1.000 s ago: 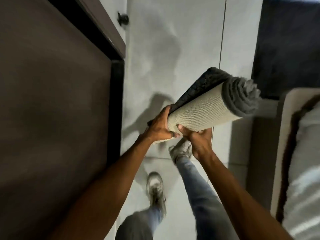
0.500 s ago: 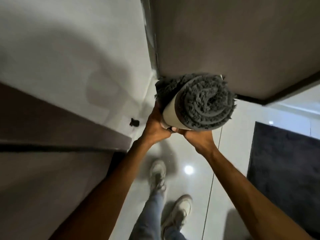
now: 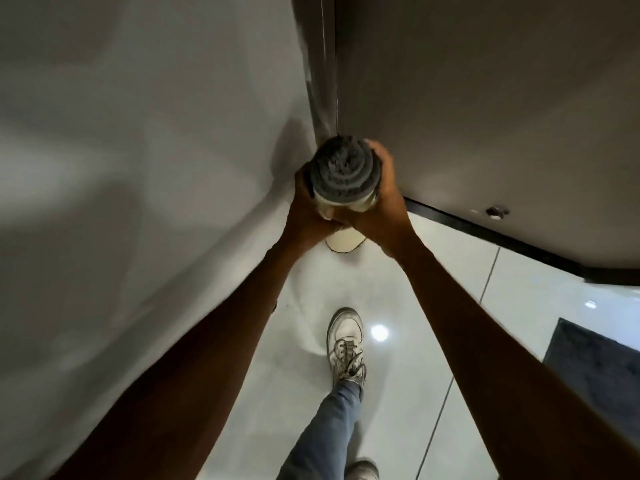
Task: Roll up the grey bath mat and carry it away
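White wall (image 3: pixel 138 168) meets brown door (image 3: pixel 485 98) at a corner above glossy floor (image 3: pixel 398 393). Rolled grey bath mat (image 3: pixel 343 174) stands upright in that corner — left hand (image 3: pixel 306 216) and right hand (image 3: pixel 382 206) clasp it, spiral end facing up.

Rolled mat (image 3: pixel 343 174) now upright, right hand (image 3: pixel 381 202) further around it.

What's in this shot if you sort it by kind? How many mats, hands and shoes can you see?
Mats: 2, the rolled grey bath mat held upright and a dark mat flat on the floor at right.
Hands: 2, the left hand and the right hand, both gripping the roll.
Shoes: 2, one white sneaker in full and another shoe partly cut off at the bottom.
Total: 6
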{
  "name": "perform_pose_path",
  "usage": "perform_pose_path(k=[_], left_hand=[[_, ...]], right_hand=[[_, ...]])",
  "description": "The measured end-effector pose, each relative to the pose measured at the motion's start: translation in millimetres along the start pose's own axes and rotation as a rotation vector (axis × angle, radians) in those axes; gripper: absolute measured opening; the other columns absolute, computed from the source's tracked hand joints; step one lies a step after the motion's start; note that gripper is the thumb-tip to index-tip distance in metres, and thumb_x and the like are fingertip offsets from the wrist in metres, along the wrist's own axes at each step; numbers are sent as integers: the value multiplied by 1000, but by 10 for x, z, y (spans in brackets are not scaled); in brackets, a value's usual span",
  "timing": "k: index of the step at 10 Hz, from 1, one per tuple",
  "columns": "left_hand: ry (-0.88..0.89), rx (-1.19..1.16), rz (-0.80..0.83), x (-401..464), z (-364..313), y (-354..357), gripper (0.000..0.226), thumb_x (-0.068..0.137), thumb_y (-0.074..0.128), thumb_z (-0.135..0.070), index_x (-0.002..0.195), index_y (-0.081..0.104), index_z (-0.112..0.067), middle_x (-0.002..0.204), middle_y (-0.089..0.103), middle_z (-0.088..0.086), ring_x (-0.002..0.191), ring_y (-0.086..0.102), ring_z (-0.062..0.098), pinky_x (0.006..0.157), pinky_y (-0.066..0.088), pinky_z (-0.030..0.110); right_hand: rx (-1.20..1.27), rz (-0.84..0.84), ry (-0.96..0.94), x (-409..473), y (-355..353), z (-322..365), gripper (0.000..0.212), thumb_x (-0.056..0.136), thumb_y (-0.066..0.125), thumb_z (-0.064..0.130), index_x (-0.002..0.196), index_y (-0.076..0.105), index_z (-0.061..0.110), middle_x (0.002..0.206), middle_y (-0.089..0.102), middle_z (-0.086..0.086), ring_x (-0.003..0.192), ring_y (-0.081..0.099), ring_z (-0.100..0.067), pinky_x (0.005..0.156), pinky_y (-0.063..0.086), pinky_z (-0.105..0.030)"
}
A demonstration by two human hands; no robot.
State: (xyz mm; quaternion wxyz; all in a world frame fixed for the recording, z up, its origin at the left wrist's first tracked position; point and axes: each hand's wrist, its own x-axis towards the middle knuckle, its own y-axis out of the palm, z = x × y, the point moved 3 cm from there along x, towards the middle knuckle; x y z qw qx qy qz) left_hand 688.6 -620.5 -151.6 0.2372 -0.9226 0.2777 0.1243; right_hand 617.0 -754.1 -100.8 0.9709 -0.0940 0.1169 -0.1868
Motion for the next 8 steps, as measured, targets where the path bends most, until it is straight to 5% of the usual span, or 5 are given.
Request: perform_pose_path(k=[1,3,4,5,8], left_hand=[[84,-62,-18,376,-177,-44,104,57,94,-7,145,40,-11,140,55,6,122,60,6,87,63,35],[185,146,-247,770,-302,-25,102,64,86,-20,153,37,-13,151,49,12,140,48,29,116,45,46],[157,230,-367,680,-345,34,100,73,87,-15,155,32,-1,154,44,19,141,45,31,114,34,23],[99,243,-441,252,-425,136,94,85,80,-12,158,24,3,163,29,24,148,32,35,116,35,32],[714,489,-531,-1144,-2800,-398,79,99,62,-46,158,32,-4,167,27,18,157,15,38,128,16,47]], right_hand=[[-16,-22,38,432,-11,69,115,54,95,31,151,34,23,147,52,-1,135,54,-16,109,55,-40],[-71,-63,79,1041,2,50,119,59,94,34,158,30,24,151,49,-2,138,51,-23,107,56,-47],[-120,-66,80,1083,-8,17,127,62,97,30,162,20,28,162,37,-3,149,38,-28,114,48,-54],[-237,-78,56,740,-134,136,124,73,91,41,165,10,27,172,20,-6,159,14,-33,127,22,-61],[-777,-456,-331,-753,-1398,2410,74,103,41,57,166,11,30,176,1,-8,161,-6,-35,126,6,-68]])
